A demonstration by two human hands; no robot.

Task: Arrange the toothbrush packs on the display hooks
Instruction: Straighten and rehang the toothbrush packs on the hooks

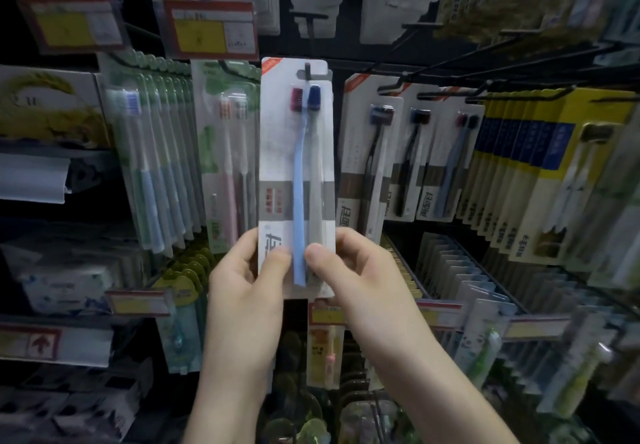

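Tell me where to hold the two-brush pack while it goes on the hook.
Grip the toothbrush pack at its bottom corners, both hands coming from below. It hangs upright, its top slot at the hook, so a low hold keeps the slot clear.

The toothbrush pack [297, 173] I hold is a tall white card with a grey band across its lower half and a red corner at top left. It stands upright, its hang slot over the tip of a black display hook [307, 70]. Under the clear blister lie two brushes, a light-blue handle and a pale grey one, heads up.
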